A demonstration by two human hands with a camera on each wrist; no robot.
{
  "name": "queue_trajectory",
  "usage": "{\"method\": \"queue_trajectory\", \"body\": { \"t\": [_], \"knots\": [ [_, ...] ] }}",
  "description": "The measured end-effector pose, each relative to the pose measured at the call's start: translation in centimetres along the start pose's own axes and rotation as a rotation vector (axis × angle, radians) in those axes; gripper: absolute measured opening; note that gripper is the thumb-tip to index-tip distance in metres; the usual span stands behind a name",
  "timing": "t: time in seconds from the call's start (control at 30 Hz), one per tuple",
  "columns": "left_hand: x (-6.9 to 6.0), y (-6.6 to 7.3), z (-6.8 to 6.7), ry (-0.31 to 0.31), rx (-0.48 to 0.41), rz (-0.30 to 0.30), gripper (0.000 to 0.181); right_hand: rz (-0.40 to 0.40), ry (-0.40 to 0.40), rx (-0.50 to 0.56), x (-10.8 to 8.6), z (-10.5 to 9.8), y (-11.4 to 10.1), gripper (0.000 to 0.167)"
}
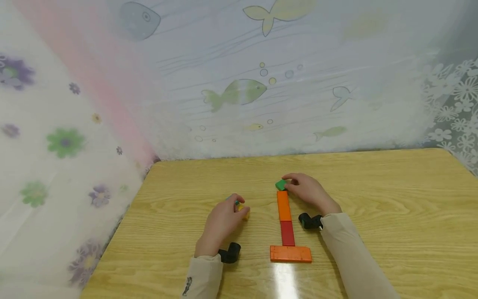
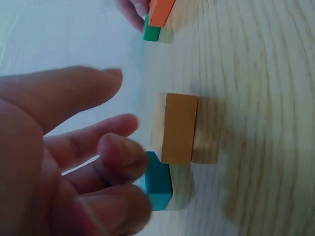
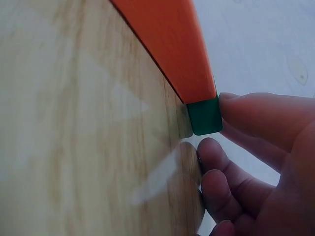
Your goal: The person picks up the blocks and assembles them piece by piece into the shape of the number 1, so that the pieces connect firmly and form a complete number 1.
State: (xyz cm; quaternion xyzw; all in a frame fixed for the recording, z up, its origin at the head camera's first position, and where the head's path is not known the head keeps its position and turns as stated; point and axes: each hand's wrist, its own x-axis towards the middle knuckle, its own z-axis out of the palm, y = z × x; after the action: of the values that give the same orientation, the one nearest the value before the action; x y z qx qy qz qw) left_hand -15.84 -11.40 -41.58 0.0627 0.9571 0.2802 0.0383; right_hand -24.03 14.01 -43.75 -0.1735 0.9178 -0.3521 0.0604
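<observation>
My right hand [image 1: 308,191] pinches a small green block [image 1: 281,185] between thumb and index finger, at the far end of a long orange block [image 1: 284,206]. In the right wrist view the green block [image 3: 205,117] appears against the orange block's end. A red block [image 1: 287,233] continues the line toward me, meeting a crosswise orange block [image 1: 290,254]. My left hand [image 1: 223,222] hovers with loosely bent fingers by a yellow block [image 2: 180,129] and a teal block [image 2: 159,184]. Its thumb stays apart from both; whether a fingertip touches the teal one, I cannot tell.
All the blocks are on a wood-grain table [image 1: 403,195]. Behind its far edge hangs a sheet [image 1: 298,112] printed with fish, and a flowered sheet [image 1: 48,174] is on the left. Black wrist cameras [image 1: 233,252] jut out beside both wrists.
</observation>
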Motion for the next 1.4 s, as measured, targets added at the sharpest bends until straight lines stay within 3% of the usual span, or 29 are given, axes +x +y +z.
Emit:
{"method": "queue_trajectory", "body": {
  "t": [0.2,0.67,0.97,1.13,1.4],
  "knots": [
    [-0.2,-0.2,0.0,-0.034,0.024,-0.015,0.034,-0.016,0.002,-0.017,0.3,0.1,0.1,0.036],
    [-0.1,-0.1,0.4,-0.035,0.042,-0.029,0.039,-0.013,0.000,-0.019,0.1,0.0,0.2,0.036],
    [0.1,-0.4,1.1,-0.084,0.034,0.003,0.032,-0.023,-0.001,-0.027,0.2,0.1,0.3,0.036],
    [0.2,0.1,1.2,-0.102,0.011,0.024,0.030,-0.022,0.001,-0.021,0.2,0.0,0.3,0.036],
    [0.1,0.3,1.6,-0.105,-0.001,0.029,0.042,-0.012,-0.001,-0.021,0.1,0.1,0.4,0.036]
  ]
}}
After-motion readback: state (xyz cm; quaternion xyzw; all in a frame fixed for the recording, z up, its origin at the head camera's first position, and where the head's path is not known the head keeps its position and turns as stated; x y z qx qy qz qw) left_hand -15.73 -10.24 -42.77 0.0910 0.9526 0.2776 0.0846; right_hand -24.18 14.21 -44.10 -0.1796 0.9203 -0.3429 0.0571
